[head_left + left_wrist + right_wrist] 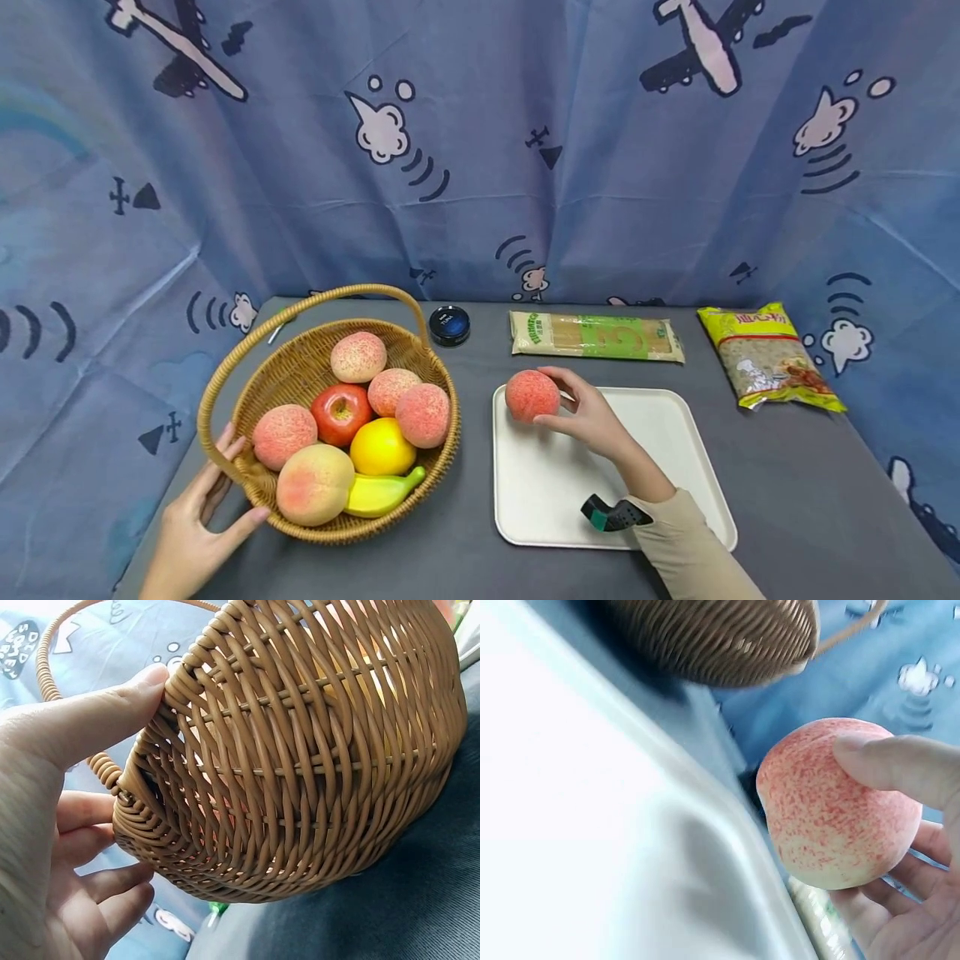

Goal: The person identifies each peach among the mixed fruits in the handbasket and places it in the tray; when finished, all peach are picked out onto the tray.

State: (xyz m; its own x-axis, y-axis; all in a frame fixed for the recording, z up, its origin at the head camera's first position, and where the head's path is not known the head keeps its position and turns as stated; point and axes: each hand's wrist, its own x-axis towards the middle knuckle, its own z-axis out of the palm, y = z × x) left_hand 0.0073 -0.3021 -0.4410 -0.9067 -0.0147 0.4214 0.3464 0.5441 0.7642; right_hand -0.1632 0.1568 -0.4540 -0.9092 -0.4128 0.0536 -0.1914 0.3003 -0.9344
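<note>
A wicker basket (341,533) with an arched handle holds an apple (341,414), a yellow lemon-like fruit (382,447), a banana (384,494) and several peaches (315,485). My left hand (191,521) grips the basket's left edge by the foot of the handle; in the left wrist view the thumb (139,697) lies on the woven rim, fingers on the other side. Over the far left corner of a white tray (547,508), my right hand (592,417) holds a reddish peach (532,396) between thumb and fingers. The right wrist view shows that peach (832,810) above the tray's rim.
A round dark tin (450,325) stands behind the basket on the grey table (468,558). A long noodle packet (596,337) lies behind the tray, and a yellow food bag (768,357) is at the far right. A patterned blue curtain (480,150) hangs behind.
</note>
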